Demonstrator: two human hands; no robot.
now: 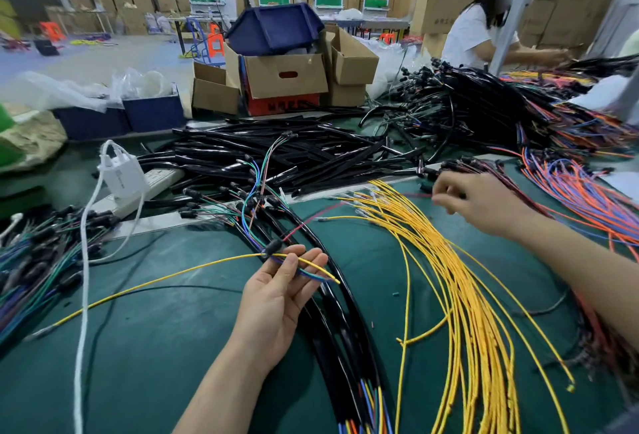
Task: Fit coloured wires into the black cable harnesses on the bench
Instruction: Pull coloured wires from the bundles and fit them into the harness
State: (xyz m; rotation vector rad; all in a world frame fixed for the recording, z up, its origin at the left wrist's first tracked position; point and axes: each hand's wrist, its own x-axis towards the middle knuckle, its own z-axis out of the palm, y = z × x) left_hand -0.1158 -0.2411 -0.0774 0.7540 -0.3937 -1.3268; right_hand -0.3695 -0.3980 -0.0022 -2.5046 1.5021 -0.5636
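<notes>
My left hand (281, 292) lies palm up above the green bench (166, 347). Its fingers pinch the blue, green and yellow wires of a black harness connector (272, 247). A single yellow wire (155, 283) runs from that connector off to the left. Beneath the hand, long black harness cables (340, 326) curve toward me. My right hand (484, 203) hovers, blurred, over the tips of a fanned bundle of yellow wires (460, 278). Its fingers are loosely bent and I see nothing between them. A heap of black sleeves (276, 153) lies behind.
A white charger (121, 174) on a power strip trails a white cord (83, 261) at left, next to connector-tipped harnesses (34, 261). Orange and blue wires (581, 198) spread at right. Cardboard boxes (283, 77) and a blue bin (273, 27) stand behind. Another person (477, 32) works at back right.
</notes>
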